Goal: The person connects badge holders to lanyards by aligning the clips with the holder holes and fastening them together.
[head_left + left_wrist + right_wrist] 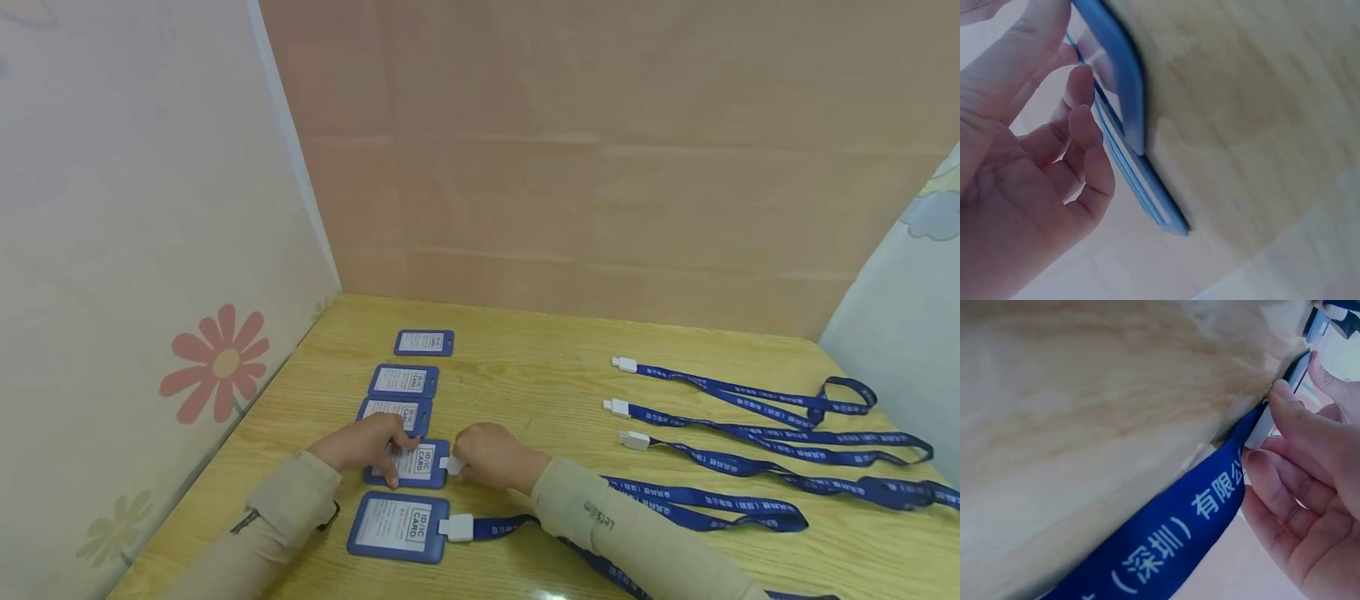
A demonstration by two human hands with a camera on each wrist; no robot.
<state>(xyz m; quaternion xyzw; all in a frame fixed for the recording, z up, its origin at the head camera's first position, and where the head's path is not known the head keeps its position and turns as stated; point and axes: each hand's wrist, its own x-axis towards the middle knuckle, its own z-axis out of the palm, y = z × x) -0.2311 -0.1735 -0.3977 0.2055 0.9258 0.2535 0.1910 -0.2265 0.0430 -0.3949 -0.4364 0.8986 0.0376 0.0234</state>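
Note:
My left hand (pixel 366 444) holds a blue ID card holder (pixel 429 467) by its two long edges, thumb on the near edge and fingers on the far one. In the left wrist view the holder's edge (pixel 1119 69) runs beside the fingertips. My right hand (pixel 495 454) pinches the white clip (pixel 453 466) of a blue lanyard (pixel 1166 544), right at the holder's slotted end. From that hand the printed strap trails away, passing under the right forearm in the head view. Just nearer, another card holder (pixel 397 527) lies with a white clip (pixel 459 527) at its slot.
Three more card holders lie in a column beyond: the nearest (pixel 422 417) partly behind my left hand, then a middle one (pixel 405 381) and a far one (pixel 424 342). On the right, three lanyards with white clips (pixel 624 364) (pixel 617 407) (pixel 634 441) stretch across the wooden table (pixel 525 367).

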